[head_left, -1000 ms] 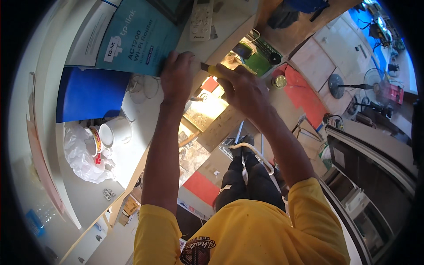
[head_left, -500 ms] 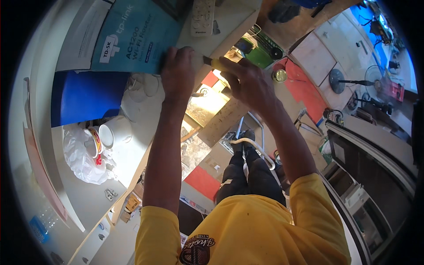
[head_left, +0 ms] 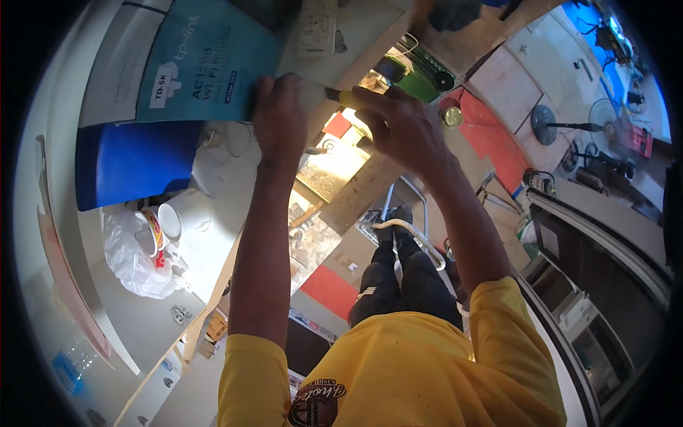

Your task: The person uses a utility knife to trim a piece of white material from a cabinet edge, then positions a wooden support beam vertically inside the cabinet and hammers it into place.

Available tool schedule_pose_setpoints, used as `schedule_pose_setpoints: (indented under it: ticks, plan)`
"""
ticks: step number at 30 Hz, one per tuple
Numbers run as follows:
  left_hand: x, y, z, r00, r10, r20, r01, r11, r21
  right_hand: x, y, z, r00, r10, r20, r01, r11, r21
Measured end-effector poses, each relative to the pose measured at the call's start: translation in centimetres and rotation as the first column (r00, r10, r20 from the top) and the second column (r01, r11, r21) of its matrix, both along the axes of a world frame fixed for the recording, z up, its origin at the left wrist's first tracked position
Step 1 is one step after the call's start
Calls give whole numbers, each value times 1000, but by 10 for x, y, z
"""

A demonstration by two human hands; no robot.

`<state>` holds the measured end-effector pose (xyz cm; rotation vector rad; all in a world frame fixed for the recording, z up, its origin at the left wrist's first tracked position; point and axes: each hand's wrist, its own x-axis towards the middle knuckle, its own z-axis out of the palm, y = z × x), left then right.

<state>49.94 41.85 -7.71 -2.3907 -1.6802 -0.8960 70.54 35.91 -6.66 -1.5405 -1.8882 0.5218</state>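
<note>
My right hand (head_left: 404, 128) is closed on a yellow-handled tool (head_left: 345, 97) with a flat dark blade, pointing left toward my left hand. My left hand (head_left: 279, 114) has its fingers curled at the right lower corner of a teal router box (head_left: 203, 71), beside the pale shelf edge (head_left: 341, 71); what it grips, if anything, is hidden. A white remote (head_left: 319, 25) lies on the shelf above my hands. A blue panel (head_left: 135, 164) is below the box.
On the left shelf are a white tub (head_left: 181, 220) and a crumpled plastic bag (head_left: 135, 263). Below, my legs stand on a metal stepladder (head_left: 423, 217). A pedestal fan (head_left: 544, 124), red floor sheet (head_left: 480, 139) and framed dark glass panel (head_left: 590, 277) are at the right.
The view has shifted slightly, with the box appearing farther left. Both hands keep nearly the same pose, the tool still in my right hand.
</note>
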Motion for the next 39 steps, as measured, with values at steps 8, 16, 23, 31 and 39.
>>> schedule_pose_setpoints:
  ticks: [8,16,23,31,39]
  plan:
    - [-3,-2,-5,1000,15,-7,-15,1000,-3,-3,3,-5,999,17,36,-18,1000,8]
    - [3,0,-4,998,39,59,-37,999,-31,3,10,-4,1000,5,3,-5,998,68]
    - [-3,-2,-8,999,40,21,-40,999,-22,3,-4,-1,999,-39,6,39,999,-9]
    - [2,-1,-2,998,49,33,-48,999,-13,9,19,-2,999,38,33,-38,999,-4]
    - [1,-2,-3,997,52,49,-51,999,-14,17,16,-14,999,21,-34,-17,996,91]
